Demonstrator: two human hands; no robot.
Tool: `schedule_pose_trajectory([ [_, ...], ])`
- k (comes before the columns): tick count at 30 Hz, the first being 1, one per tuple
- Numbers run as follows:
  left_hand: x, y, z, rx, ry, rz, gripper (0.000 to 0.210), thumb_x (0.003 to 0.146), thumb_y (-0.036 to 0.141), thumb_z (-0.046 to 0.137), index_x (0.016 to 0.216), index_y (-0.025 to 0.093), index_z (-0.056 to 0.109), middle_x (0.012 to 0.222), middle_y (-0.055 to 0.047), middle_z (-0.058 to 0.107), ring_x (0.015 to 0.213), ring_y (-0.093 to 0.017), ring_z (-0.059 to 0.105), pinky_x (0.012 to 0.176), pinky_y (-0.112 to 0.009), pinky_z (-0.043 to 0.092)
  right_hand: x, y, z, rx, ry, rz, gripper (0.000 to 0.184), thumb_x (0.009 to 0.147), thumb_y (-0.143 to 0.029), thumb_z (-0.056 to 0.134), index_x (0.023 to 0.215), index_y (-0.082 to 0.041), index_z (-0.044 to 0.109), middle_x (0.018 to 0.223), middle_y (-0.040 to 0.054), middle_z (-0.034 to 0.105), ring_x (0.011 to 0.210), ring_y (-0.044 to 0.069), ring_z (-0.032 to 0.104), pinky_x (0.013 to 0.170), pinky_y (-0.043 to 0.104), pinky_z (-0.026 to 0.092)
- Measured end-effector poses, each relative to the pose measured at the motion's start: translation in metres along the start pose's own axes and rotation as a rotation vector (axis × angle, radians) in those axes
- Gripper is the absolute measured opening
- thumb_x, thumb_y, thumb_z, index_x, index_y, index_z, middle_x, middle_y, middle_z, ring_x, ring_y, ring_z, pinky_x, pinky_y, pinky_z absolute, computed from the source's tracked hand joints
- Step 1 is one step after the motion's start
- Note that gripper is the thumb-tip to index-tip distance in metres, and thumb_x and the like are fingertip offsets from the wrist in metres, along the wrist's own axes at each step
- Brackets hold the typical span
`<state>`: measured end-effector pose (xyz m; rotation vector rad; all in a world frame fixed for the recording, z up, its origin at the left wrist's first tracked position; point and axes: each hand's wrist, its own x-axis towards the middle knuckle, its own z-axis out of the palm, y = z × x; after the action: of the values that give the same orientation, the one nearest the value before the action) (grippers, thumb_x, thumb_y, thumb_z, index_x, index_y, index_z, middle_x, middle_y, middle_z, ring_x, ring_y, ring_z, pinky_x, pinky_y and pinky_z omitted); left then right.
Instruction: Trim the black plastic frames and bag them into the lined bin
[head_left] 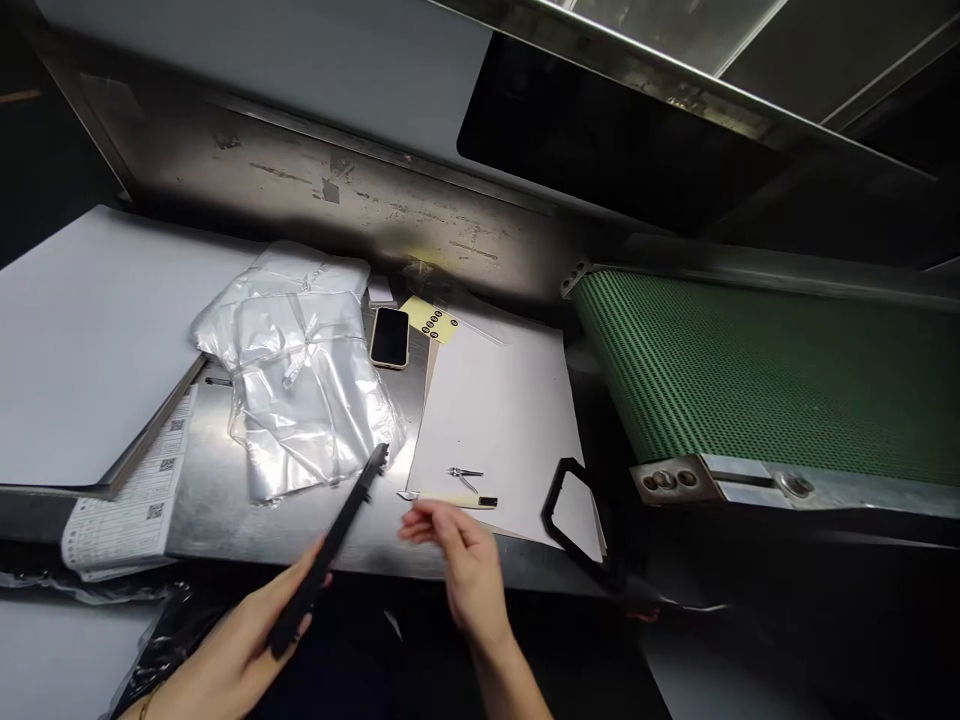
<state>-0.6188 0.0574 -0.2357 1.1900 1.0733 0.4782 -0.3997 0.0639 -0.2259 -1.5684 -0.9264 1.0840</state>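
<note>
My left hand [259, 625] grips a long, narrow black plastic part [330, 550], held tilted over the table's front edge. Small tabs stick out along one side of it. My right hand [469, 570] is beside it, fingers loosely curled with the thumb apart, and nothing shows in them. Just beyond these fingers lies a craft knife [454, 500] with a pale handle, its blade pointing left. Small metal tweezers or a similar tool [466, 473] rest behind the knife on a white sheet [495, 400]. At that sheet's right front corner is a black angular frame [555, 500].
Tied clear plastic bags [307, 370] lie in the middle, next to a phone [390, 337] and a yellow label sheet [431, 320]. Large white boards [97, 330] cover printed papers [142, 490] at left. A green conveyor belt [750, 370] runs at right.
</note>
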Motion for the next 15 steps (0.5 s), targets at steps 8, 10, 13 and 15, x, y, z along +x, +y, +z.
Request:
schedule_pose_trajectory([
  [8, -0.005, 0.043, -0.005, -0.826, -0.338, -0.178, 0.034, 0.074, 0.025, 0.054, 0.108, 0.021, 0.057, 0.122, -0.01, 0.052, 0.096, -0.031, 0.057, 0.083, -0.042, 0.038, 0.07, 0.087, -0.085, -0.629, 0.175, -0.236, 0.027, 0.079, -0.032, 0.053, 0.101, -0.017, 0.052, 0.114, 0.0063, 0.047, 0.105, 0.022, 0.043, 0.088, 0.047, 0.033],
  [10, -0.006, 0.044, -0.003, -0.851, -0.356, -0.155, 0.035, 0.073, 0.026, 0.056, 0.108, 0.023, 0.057, 0.122, -0.01, 0.052, 0.094, -0.03, 0.058, 0.08, -0.04, 0.039, 0.073, 0.096, -0.09, -0.693, 0.161, -0.271, 0.026, 0.079, -0.032, 0.052, 0.099, -0.016, 0.053, 0.112, 0.0061, 0.049, 0.102, 0.021, 0.046, 0.085, 0.045, 0.036],
  [13, -0.007, 0.044, -0.001, -0.859, -0.352, -0.146, 0.035, 0.072, 0.025, 0.057, 0.107, 0.025, 0.057, 0.122, -0.009, 0.053, 0.093, -0.028, 0.059, 0.08, -0.039, 0.039, 0.071, 0.092, -0.088, -0.727, 0.172, -0.307, 0.025, 0.08, -0.033, 0.051, 0.098, -0.016, 0.053, 0.104, 0.0053, 0.052, 0.097, 0.019, 0.049, 0.083, 0.043, 0.038],
  [15, -0.007, 0.047, 0.0, -0.852, -0.328, -0.134, 0.035, 0.071, 0.025, 0.059, 0.106, 0.026, 0.058, 0.122, -0.009, 0.052, 0.093, -0.028, 0.059, 0.079, -0.04, 0.04, 0.065, 0.076, -0.083, -0.709, 0.192, -0.309, 0.025, 0.081, -0.033, 0.049, 0.098, -0.015, 0.053, 0.095, 0.0046, 0.055, 0.087, 0.017, 0.053, 0.077, 0.04, 0.043],
])
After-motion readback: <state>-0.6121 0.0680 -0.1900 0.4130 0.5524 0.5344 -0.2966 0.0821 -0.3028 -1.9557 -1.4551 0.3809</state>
